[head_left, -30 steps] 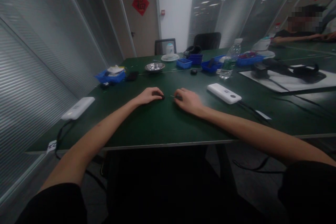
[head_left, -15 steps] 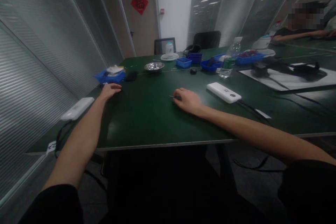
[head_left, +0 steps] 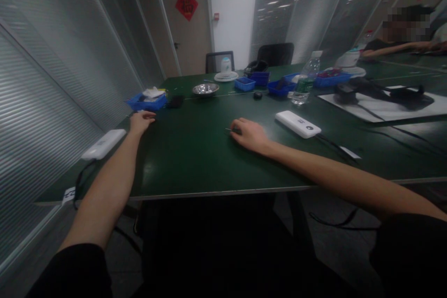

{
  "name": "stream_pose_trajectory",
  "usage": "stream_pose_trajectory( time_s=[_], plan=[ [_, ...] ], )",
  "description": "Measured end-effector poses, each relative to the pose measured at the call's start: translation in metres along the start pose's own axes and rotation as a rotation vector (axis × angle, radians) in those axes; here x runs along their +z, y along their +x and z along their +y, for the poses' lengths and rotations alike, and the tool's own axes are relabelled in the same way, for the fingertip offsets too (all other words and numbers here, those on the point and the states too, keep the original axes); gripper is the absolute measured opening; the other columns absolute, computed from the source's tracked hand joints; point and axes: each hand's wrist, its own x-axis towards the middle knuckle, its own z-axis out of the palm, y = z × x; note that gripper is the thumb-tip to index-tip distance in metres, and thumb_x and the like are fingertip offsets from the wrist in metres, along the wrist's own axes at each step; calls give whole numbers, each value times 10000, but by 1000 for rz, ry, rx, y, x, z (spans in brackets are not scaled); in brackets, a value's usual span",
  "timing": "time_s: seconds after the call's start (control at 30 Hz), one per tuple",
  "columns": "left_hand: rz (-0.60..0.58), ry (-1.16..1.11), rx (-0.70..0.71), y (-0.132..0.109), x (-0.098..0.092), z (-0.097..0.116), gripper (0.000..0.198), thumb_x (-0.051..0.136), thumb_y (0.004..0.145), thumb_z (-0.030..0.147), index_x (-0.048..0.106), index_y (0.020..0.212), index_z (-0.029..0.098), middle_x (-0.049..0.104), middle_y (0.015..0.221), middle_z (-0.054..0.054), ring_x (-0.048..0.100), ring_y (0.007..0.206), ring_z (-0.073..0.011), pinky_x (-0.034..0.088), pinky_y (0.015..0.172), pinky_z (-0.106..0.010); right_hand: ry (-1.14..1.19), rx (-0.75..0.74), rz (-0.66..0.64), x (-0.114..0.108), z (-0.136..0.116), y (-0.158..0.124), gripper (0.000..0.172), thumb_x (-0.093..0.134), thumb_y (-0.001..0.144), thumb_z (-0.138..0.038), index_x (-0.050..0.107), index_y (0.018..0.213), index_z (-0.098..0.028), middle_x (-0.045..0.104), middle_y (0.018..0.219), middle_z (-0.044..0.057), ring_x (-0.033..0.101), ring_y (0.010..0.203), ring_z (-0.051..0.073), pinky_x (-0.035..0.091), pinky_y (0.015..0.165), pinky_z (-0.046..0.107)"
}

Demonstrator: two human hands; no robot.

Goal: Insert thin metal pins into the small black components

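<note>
Your left hand (head_left: 140,121) lies just short of the blue tray (head_left: 146,101), its grip unclear, while your right hand (head_left: 250,134) pinches a thin tool (head_left: 233,129) pointing left along the bench (head_left: 195,158).

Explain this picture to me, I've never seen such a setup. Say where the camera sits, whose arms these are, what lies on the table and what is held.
No machine here: a person wears one camera on the head, so you look down along their own bare arms. The left hand lies on the green table close to a blue tray; whether it holds anything cannot be told. The right hand is closed on a small dark tool whose thin tip pokes out. Also on the table: a white device, a metal bowl, a water bottle. The arm at far right is another person's.
</note>
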Motion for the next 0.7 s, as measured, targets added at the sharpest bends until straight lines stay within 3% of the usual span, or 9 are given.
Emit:
stream_pose_trajectory(
  time_s=[0.27,0.7],
  plan=[
    [-18,180,199,-2,1,-3,269,702,792,141,802,1039,178,775,1090,-77,683,1067,-286,472,1065,-393,11,-5,-16,0,-1,1,225,607,981,-372,648,1160,-240,682,1161,74,654,964,235,445,726,316],
    [10,181,155,-9,-2,2,257,687,824,156,780,1063,163,776,1063,-90,683,1073,-278,466,1066,-382,21,-13,0,4,2,1,217,619,972,-363,653,1150,-244,687,1145,64,657,941,227,446,729,314]
  ],
)
